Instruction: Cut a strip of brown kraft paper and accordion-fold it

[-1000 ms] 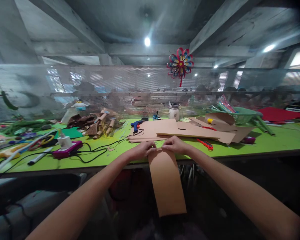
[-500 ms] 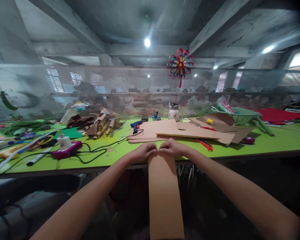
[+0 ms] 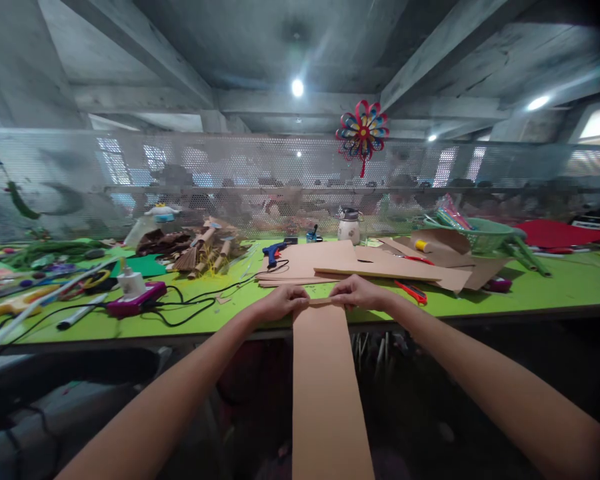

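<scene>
A long strip of brown cardboard (image 3: 327, 393) hangs over the table's front edge towards me, its far end resting at the edge. That far end shows a narrow fold. My left hand (image 3: 281, 301) pinches the strip's far left corner, fingers closed. At the far right corner my right hand (image 3: 359, 294) grips the same end between thumb and fingers. Just beyond my hands lies a stack of brown cardboard sheets (image 3: 315, 257), with a narrow cardboard piece (image 3: 380, 271) across it. A red utility knife (image 3: 411, 292) lies right of my right hand.
A blue glue gun (image 3: 274, 253) lies by the stack, its black cord running left to a purple power strip (image 3: 136, 300). Rolled brown paper pieces (image 3: 200, 250) are heaped at the back left. A green basket (image 3: 487, 233) stands at the right, before the mesh partition (image 3: 260, 160).
My hands have spread apart along the strip's far end, from nearly touching at the middle to one at each corner. The folded edge now shows between them.
</scene>
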`<state>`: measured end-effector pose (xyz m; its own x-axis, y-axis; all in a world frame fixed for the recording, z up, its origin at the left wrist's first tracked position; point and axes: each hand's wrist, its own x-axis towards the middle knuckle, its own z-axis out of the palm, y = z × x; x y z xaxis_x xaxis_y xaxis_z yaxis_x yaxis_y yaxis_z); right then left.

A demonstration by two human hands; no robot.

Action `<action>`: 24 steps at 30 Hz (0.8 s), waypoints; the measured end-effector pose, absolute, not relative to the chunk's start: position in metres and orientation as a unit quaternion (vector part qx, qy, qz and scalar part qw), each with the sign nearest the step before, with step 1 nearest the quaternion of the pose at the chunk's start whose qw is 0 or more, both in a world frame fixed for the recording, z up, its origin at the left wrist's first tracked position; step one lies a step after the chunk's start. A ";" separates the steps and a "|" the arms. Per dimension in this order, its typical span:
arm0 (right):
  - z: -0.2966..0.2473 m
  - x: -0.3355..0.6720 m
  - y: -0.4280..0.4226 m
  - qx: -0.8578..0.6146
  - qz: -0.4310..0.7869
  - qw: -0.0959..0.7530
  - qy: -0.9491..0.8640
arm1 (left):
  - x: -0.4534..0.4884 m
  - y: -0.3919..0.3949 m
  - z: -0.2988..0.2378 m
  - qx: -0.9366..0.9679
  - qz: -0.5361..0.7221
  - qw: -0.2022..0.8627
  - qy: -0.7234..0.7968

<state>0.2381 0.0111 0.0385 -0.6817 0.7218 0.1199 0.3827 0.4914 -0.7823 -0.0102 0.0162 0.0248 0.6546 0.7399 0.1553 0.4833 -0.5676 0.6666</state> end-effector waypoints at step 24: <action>0.069 0.241 -0.034 -0.063 0.589 0.312 -0.743 | 0.032 -0.026 0.018 0.554 0.308 0.760 0.141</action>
<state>0.2407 -0.0336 0.0691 -0.7970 0.4615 0.3896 -0.2741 0.2984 -0.9142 0.0320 -0.0265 0.0178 0.7710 0.6240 0.1272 -0.3121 0.1962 0.9296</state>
